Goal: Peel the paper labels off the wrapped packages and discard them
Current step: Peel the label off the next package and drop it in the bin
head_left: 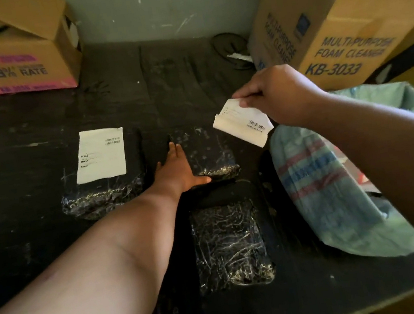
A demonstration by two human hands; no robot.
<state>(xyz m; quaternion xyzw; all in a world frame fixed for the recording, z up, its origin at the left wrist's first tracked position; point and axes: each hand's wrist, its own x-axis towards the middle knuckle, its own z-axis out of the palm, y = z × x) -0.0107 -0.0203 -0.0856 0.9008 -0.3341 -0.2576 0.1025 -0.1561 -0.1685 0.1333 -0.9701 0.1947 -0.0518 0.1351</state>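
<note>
Left hand [179,170] flat, right hand [276,95] pinching

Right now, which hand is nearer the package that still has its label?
Left. The left hand lies flat just right of the labelled package; the right hand holds a peeled label farther right.

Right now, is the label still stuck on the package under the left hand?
No: the right hand pinches the peeled label above the package, which the left hand presses.

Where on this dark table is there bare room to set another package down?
Bare table lies left of the labelled package and behind it, toward the wall between the two cardboard boxes. It is crowded in the middle: three packages, the left hand flat on the middle package, and the woven sack at right.
</note>
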